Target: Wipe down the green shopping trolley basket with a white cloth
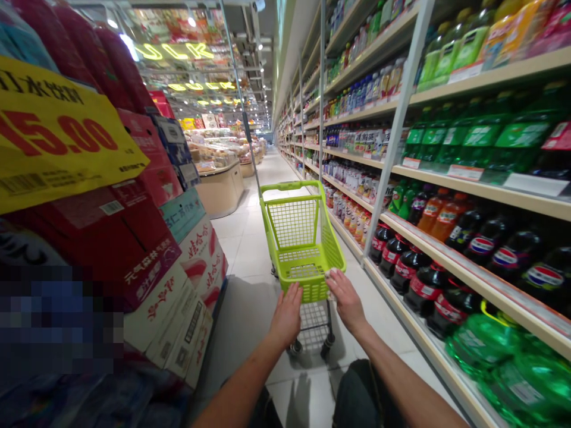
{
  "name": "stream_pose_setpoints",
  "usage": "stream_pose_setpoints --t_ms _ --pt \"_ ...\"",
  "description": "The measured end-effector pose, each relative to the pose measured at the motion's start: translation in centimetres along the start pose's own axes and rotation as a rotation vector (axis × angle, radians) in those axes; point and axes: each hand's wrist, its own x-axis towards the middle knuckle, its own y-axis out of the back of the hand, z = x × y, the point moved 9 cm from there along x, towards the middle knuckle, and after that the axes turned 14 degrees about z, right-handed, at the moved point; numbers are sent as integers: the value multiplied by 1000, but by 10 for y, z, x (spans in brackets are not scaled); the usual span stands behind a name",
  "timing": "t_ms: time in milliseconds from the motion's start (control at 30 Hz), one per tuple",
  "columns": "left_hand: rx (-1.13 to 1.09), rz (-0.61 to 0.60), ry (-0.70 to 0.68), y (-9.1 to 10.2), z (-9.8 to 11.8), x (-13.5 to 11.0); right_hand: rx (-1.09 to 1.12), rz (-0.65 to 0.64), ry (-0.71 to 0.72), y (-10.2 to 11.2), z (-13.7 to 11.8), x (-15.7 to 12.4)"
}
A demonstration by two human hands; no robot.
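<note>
A small lime-green shopping cart (298, 235) stands in the aisle just ahead of me, its basket holding nothing I can see. My left hand (286, 313) is wrapped on the near rim of the basket at its left. My right hand (344, 297) grips the same rim at its right, fingers curled over the edge. Both forearms reach forward from the bottom of the view.
Shelves (473, 190) of soft-drink bottles (450, 261) line the right side. Stacked red and white cartons (169, 267) with a yellow price sign (57, 137) crowd the left. The tiled aisle (250, 249) runs ahead past low display counters (220, 184).
</note>
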Motion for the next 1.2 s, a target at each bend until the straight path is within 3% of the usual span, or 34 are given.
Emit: stream_pose_setpoints --t_ms 233,433,633,767,833,933,1100,1200 --pt "-2 -11 -40 -5 8 2 -53 -159 -72 -10 30 -47" --pt "51 16 -7 0 -7 11 -91 29 -166 7 42 -5" --pt "133 34 -14 0 -17 17 -100 -60 -204 -5 38 -35" --pt "193 25 48 -1 -30 17 -82 24 -191 13 38 4" --pt "199 10 44 -3 -31 17 -53 -44 -168 2 36 31" --pt "198 24 29 -3 -30 16 12 -211 -113 -35 19 49" --pt "243 59 -32 -1 -34 8 -7 -388 52 -85 -41 40" --pt "258 70 -57 1 -38 4 -152 -478 161 -91 -48 33"
